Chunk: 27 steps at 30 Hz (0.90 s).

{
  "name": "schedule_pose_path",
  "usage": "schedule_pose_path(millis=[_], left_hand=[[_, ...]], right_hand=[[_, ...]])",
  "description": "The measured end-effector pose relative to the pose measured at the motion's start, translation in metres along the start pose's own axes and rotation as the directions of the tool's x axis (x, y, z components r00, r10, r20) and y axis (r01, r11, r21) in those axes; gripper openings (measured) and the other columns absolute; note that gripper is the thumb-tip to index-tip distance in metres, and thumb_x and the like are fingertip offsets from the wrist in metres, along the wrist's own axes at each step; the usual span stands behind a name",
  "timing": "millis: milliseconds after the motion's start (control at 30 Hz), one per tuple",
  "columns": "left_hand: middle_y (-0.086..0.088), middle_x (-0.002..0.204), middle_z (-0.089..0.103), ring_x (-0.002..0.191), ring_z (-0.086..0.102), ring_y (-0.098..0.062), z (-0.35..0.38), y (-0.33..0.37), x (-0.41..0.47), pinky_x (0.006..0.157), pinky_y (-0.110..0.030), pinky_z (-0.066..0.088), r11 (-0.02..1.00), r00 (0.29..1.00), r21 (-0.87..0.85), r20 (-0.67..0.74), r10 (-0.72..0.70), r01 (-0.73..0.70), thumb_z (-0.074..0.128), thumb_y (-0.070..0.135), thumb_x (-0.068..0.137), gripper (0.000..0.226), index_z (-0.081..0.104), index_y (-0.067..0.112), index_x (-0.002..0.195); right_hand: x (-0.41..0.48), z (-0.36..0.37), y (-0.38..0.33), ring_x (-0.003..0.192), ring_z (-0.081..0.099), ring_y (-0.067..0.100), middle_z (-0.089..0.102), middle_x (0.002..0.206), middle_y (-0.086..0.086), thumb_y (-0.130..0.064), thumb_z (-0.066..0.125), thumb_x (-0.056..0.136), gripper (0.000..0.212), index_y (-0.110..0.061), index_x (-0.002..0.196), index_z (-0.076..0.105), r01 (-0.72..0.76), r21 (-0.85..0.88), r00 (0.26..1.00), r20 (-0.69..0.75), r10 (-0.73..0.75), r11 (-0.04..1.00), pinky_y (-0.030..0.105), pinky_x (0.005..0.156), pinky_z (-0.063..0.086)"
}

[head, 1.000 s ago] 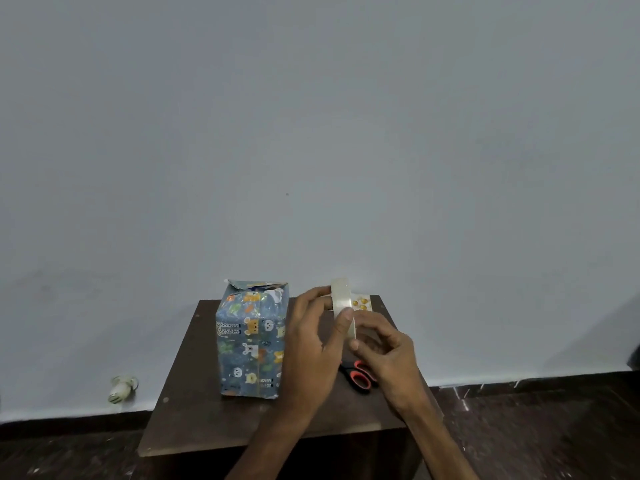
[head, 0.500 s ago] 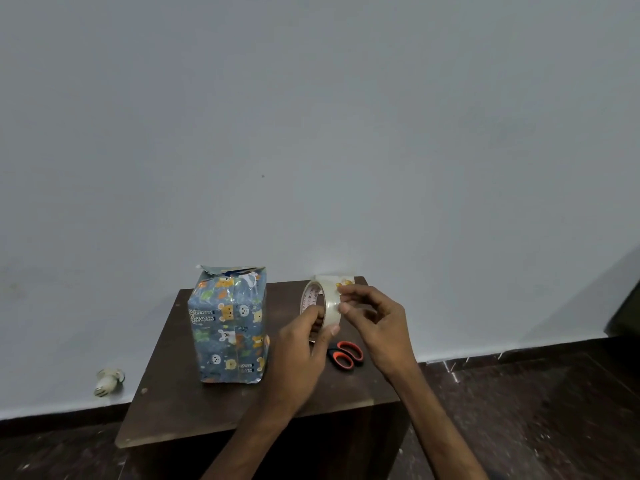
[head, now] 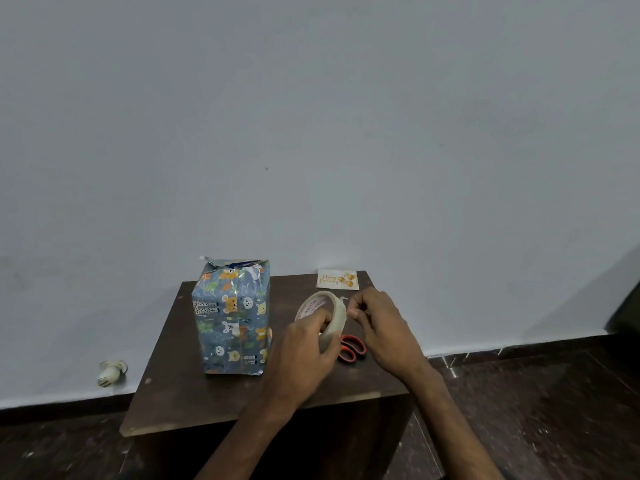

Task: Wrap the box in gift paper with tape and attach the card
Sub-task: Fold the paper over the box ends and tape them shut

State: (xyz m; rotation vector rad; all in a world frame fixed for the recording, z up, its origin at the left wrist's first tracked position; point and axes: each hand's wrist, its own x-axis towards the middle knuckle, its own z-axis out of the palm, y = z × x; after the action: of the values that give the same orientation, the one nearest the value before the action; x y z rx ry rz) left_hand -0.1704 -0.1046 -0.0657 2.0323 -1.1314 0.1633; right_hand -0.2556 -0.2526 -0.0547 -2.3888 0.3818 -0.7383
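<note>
Dark bench (head: 173,393) carries wrapped box (head: 232,323), card (head: 337,278), scissors (head: 351,348). Fingers of left hand (head: 301,351) clamp round tape roll (head: 334,313); fingers of right hand (head: 381,323) pinch at its outer rim.

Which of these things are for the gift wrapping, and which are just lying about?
For the job: wrapped box, tape roll, birthday card, scissors.
Just lying about: small white object low against the wall.
</note>
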Motion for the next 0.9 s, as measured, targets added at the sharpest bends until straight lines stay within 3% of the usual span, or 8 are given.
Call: schedule_pose_path(millis=[100,200,267,333,400,533,767,900], left_hand=[[0.008,0.087,0.065,0.075,0.061,-0.01,0.0,0.002,0.0,0.068,-0.035,0.052,0.999,0.997,0.029,0.061,-0.039,0.037,0.058,0.037,0.094,0.014,0.058,0.025,0.1],[0.005,0.086,0.065,0.075,0.062,-0.015,0.001,0.001,0.0,0.07,-0.04,0.053,0.995,0.993,0.06,0.087,-0.084,0.079,0.057,0.037,0.093,0.015,0.057,0.024,0.1],[0.005,0.086,0.066,0.073,0.062,-0.014,0.001,0.0,0.0,0.065,-0.035,0.052,0.991,0.987,0.044,0.099,-0.129,0.125,0.058,0.035,0.093,0.016,0.058,0.023,0.103],[0.006,0.086,0.065,0.074,0.061,-0.011,0.001,-0.004,0.0,0.063,-0.029,0.049,0.986,0.979,-0.002,0.122,-0.165,0.167,0.058,0.035,0.094,0.017,0.059,0.021,0.104],[0.006,0.088,0.066,0.078,0.062,-0.01,0.0,-0.009,0.001,0.069,-0.034,0.053,0.981,0.973,-0.043,0.143,-0.18,0.187,0.059,0.039,0.095,0.017,0.059,0.024,0.102],[0.006,0.085,0.064,0.078,0.061,-0.008,-0.002,-0.018,-0.001,0.066,-0.031,0.049,0.976,0.971,-0.094,0.156,-0.183,0.199,0.065,0.047,0.091,0.024,0.057,0.025,0.1],[0.009,0.09,0.066,0.081,0.061,-0.004,-0.003,-0.025,-0.003,0.069,-0.028,0.05,0.985,0.981,-0.113,0.155,-0.115,0.133,0.064,0.056,0.09,0.031,0.061,0.027,0.101],[0.01,0.092,0.068,0.083,0.063,-0.004,-0.006,-0.028,-0.003,0.069,-0.026,0.051,0.977,0.984,-0.18,0.156,-0.088,0.116,0.063,0.06,0.088,0.035,0.065,0.028,0.104]], right_hand=[[-0.001,-0.001,0.001,0.089,0.05,0.005,0.057,0.089,-0.017,-0.016,0.052,0.1,0.023,-0.032,0.083,0.05,-0.03,0.006,0.998,0.052,0.03,1.0,0.018,0.073,0.043],[0.0,0.003,0.001,0.08,0.055,0.011,0.062,0.084,-0.008,-0.011,0.055,0.098,0.021,-0.025,0.083,0.057,-0.103,0.11,0.992,0.082,0.094,0.989,0.026,0.069,0.049],[0.0,0.005,0.0,0.078,0.058,0.011,0.064,0.082,-0.004,-0.012,0.06,0.096,0.016,-0.023,0.085,0.061,-0.138,0.187,0.989,0.078,0.125,0.973,0.024,0.067,0.05],[-0.001,0.003,0.001,0.079,0.062,0.008,0.065,0.083,-0.004,-0.016,0.064,0.094,0.013,-0.029,0.092,0.063,-0.142,0.252,0.988,0.087,0.124,0.957,0.02,0.068,0.051],[-0.001,0.0,0.002,0.083,0.065,0.011,0.066,0.085,-0.004,-0.018,0.066,0.094,0.018,-0.035,0.101,0.065,-0.131,0.284,0.988,0.116,0.101,0.95,0.02,0.073,0.053],[-0.004,-0.001,0.0,0.09,0.064,0.008,0.07,0.091,-0.01,-0.015,0.072,0.089,0.021,-0.033,0.101,0.073,-0.08,0.257,0.982,0.187,0.032,0.963,0.017,0.078,0.05],[-0.002,0.002,-0.007,0.089,0.053,0.007,0.065,0.082,-0.012,-0.012,0.076,0.083,0.014,-0.025,0.081,0.073,0.043,0.09,0.994,0.099,-0.052,0.995,0.01,0.073,0.04],[-0.003,0.0,-0.007,0.085,0.056,0.009,0.065,0.082,-0.01,-0.012,0.074,0.085,0.015,-0.025,0.078,0.071,0.03,0.128,0.992,0.116,-0.045,0.991,0.012,0.073,0.042]])
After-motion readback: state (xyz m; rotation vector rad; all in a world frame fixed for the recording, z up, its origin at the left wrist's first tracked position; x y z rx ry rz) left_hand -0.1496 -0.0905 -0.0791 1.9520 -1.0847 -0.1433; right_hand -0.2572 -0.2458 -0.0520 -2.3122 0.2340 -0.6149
